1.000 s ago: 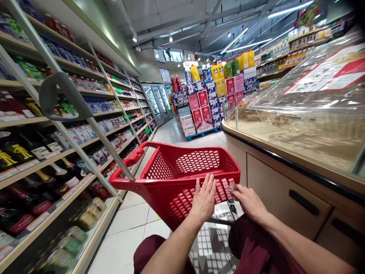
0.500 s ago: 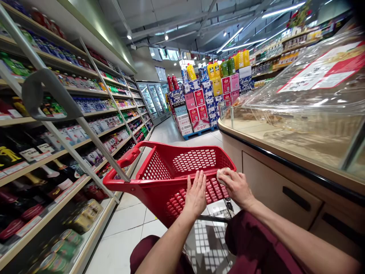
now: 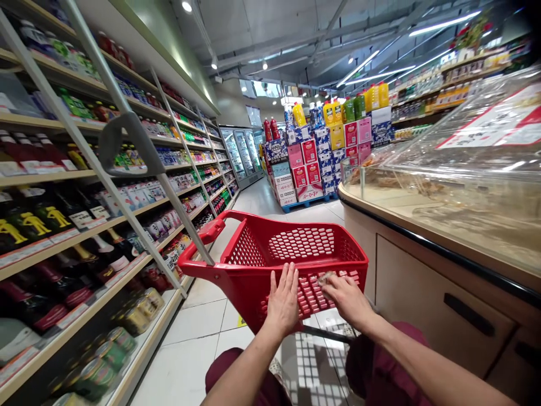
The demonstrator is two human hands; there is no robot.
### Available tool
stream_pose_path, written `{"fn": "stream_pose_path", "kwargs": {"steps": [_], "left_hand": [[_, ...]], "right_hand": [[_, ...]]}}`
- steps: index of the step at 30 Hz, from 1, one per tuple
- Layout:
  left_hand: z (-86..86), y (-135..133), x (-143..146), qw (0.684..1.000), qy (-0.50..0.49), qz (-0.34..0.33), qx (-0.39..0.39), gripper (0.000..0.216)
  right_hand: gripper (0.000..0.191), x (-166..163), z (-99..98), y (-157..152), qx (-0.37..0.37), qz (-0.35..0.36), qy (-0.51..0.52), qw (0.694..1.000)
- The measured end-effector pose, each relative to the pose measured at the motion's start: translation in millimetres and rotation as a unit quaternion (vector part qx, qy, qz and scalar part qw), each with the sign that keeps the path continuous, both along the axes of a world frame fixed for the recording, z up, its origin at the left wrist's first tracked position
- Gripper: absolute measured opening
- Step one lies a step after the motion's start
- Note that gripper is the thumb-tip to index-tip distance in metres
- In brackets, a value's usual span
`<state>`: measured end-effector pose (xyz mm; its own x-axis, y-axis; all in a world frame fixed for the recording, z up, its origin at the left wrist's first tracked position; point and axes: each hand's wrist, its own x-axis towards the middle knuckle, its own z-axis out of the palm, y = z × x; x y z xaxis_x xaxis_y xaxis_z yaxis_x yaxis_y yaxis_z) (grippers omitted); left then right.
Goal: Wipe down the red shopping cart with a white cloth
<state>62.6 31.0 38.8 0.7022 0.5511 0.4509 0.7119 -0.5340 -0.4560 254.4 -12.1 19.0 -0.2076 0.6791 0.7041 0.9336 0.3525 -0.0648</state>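
Observation:
A red plastic shopping cart (image 3: 245, 290) stands right in front of me, its perforated side wall facing my knees. My left hand (image 3: 284, 299) lies flat on that wall near the top rim, fingers stretched out. Between the fingertips of my right hand (image 3: 350, 300) is a small crumpled pale cloth (image 3: 326, 278), pressed against the slotted part of the same wall. Most of the cloth is hidden by the fingers. No goods show in the visible part of the cart's basket.
Drink shelves (image 3: 105, 217) line the left side. From the cart's handle end rises a metal pole with a grey grip (image 3: 155, 155). A wooden counter (image 3: 406, 276) with plastic-covered trays stands close on the right. Stacked drink cartons (image 3: 304, 175) stand ahead on a blue pallet.
My right hand has moved the cloth from the cart's top rim down onto the slotted side wall. My left hand stays flat on the cart. The view has turned slightly left.

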Motion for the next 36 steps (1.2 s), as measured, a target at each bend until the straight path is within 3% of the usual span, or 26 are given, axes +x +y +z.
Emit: {"fn": "stream_pose_path", "kwargs": {"steps": [5, 11, 15, 20, 26, 29, 33, 36], "left_hand": [[8.5, 2, -14, 0.999, -0.020, 0.028, 0.013, 0.068], [8.1, 2, -32, 1.000, -0.014, 0.022, 0.013, 0.067], [10.5, 2, -46, 0.998, -0.033, 0.047, 0.024, 0.064], [13.9, -2, -70, 0.998, -0.026, 0.049, 0.027, 0.067], [23.2, -8, -98, 0.996, -0.052, 0.071, 0.033, 0.067], [25.9, -11, -111, 0.996, -0.047, 0.065, 0.038, 0.067], [28.0, -15, -127, 0.993, -0.065, 0.082, 0.053, 0.065], [29.9, -17, -138, 0.989, -0.082, 0.107, 0.068, 0.065]], "right_hand": [[0.022, -20, 3.7, 6, 0.044, 0.037, 0.006, 0.998], [0.026, -47, -4.7, 4, 0.005, 0.058, -0.025, 0.998], [0.022, -65, 7.0, 8, 0.042, 0.053, 0.013, 0.998], [0.023, -80, 7.7, 10, -0.029, 0.060, -0.040, 0.997], [0.023, -101, 15.7, 20, 0.030, 0.071, -0.001, 0.997], [0.023, -108, 17.6, 23, 0.003, 0.076, -0.047, 0.996], [0.022, -129, 34.2, 26, 0.018, 0.126, -0.032, 0.991], [0.021, -145, 44.5, 30, 0.035, 0.124, -0.005, 0.992]]}}
